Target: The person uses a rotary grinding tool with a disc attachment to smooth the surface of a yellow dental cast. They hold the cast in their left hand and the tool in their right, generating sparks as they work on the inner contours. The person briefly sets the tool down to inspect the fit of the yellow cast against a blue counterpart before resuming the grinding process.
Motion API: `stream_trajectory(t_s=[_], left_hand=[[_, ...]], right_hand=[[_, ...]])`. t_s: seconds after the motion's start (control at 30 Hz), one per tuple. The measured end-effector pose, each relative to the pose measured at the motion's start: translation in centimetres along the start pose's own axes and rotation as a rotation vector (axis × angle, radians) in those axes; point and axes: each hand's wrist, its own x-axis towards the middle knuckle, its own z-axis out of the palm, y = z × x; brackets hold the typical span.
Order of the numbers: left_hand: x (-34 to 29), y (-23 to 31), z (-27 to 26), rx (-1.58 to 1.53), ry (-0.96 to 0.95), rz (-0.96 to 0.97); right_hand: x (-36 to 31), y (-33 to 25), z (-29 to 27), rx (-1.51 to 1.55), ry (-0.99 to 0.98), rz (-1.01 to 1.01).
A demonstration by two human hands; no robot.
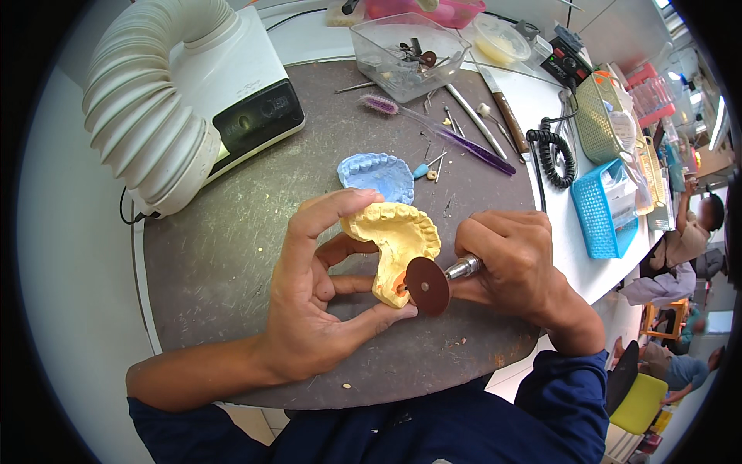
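Note:
My left hand [313,286] grips a yellow plaster dental cast [398,236] between thumb and fingers, its row of teeth facing away from me. In my right hand [510,263] is a rotary handpiece [464,267] with a metal nose. A flat brown-red cutting disc [427,287] is mounted on it and overlaps the cast's lower right edge. Whether the disc touches the plaster I cannot tell. Beside the disc an orange-red spot shows on the cast. Just beyond the cast, a blue dental cast [376,175] lies on the dark work board [224,255].
A white box with a ribbed hose [143,93] stands at the left. Farther back are a clear plastic tray [413,69] of small tools, a purple toothbrush [471,145] and a wooden-handled knife [506,112]. A coiled black cord [555,155] and a blue basket [603,220] sit at the right. People are in the background.

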Motion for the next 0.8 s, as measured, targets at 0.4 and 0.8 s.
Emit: stream_trajectory(t_s=[0.4,0.8], left_hand=[[-0.02,0.12,-0.04,0.028,-0.011,-0.017],[0.00,0.29,-0.30,0.071,-0.053,-0.024]], right_hand=[[-0.15,0.00,0.19,0.046,0.007,0.030],[-0.04,0.06,-0.02,-0.002,-0.009,0.006]])
